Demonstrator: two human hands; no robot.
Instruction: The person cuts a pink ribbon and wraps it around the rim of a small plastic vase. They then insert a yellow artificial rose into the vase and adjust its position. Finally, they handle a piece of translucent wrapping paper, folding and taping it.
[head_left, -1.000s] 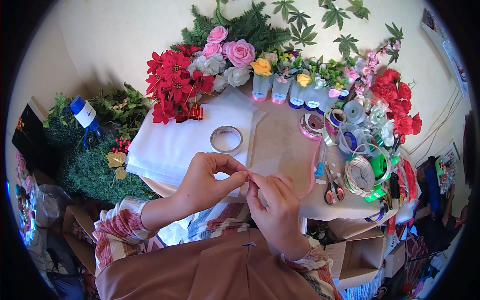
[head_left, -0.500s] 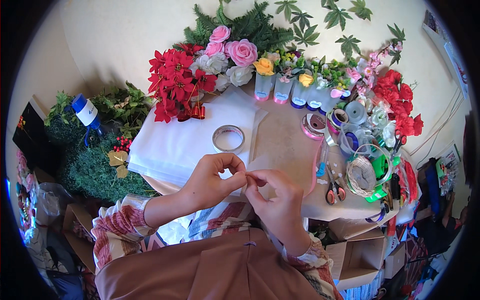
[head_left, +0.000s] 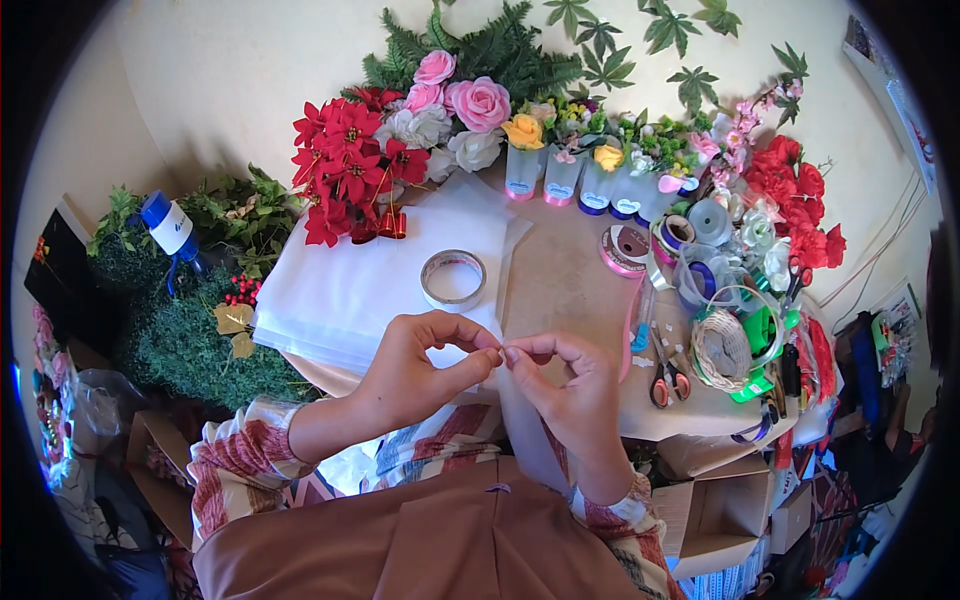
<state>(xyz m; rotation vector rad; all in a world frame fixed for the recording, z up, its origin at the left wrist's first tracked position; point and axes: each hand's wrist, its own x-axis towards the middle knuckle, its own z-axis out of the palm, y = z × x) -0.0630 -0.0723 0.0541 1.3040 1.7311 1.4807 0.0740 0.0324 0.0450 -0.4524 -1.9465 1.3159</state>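
Observation:
Above the table's near edge, the fingertips of both hands meet in a pinch. My left hand (head_left: 420,370) has thumb and forefinger pressed together, and my right hand (head_left: 572,390) pinches right beside it. What lies between them is too small to make out. A pale greyish strip (head_left: 522,425) shows beneath the fingertips; whether they hold it I cannot tell. Just beyond my left hand a roll of tape (head_left: 454,303) lies flat on a stack of white translucent sheets (head_left: 340,290).
Red poinsettias (head_left: 355,160), pink roses (head_left: 478,105) and several frosted cups with flowers (head_left: 598,188) line the back. To the right are a pink ribbon spool (head_left: 624,250), scissors (head_left: 668,382) and a white wicker basket (head_left: 722,350). Greenery (head_left: 200,330) stands left; an open cardboard box (head_left: 715,515) sits below.
Both hands have shifted slightly to the right, still pinched together. My right hand has turned a little, and the greyish strip now shows below the fingertips.

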